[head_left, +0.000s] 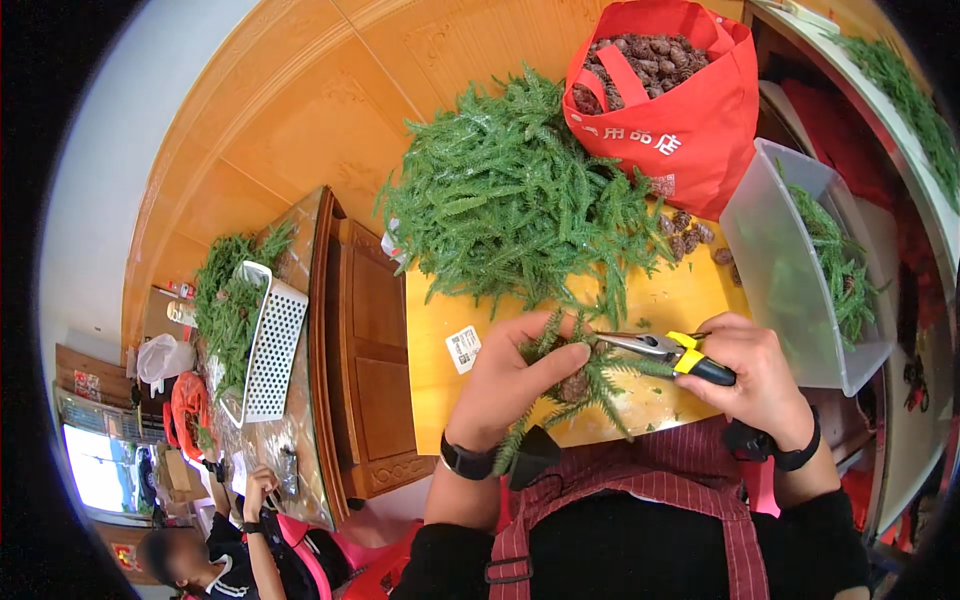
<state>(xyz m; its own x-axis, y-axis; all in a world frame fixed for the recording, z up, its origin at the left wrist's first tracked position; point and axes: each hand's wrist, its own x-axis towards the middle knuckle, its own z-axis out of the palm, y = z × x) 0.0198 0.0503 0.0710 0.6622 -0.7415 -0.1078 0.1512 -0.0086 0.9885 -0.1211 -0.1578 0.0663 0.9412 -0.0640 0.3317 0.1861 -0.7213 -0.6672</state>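
Observation:
My left hand (505,382) is closed around a green fir-like sprig (603,388), its thumb pressed over the stems. A brown pine cone (572,388) sits among the needles just below that thumb. In my right hand (755,378) is a pair of pliers (688,356) with black and yellow handles. The metal jaws point left and touch or lie close over the sprig's upper part; whether they grip a stem I cannot tell. Both hands are above the near side of a yellow table (440,335).
Behind my hands lies a big heap of green sprigs (510,190). A red bag (690,135) of pine cones stands back right, with loose cones (684,238) before it. Right of the table is a translucent bin (775,265). At left, a person (225,560) sits by another table with a white basket (275,345).

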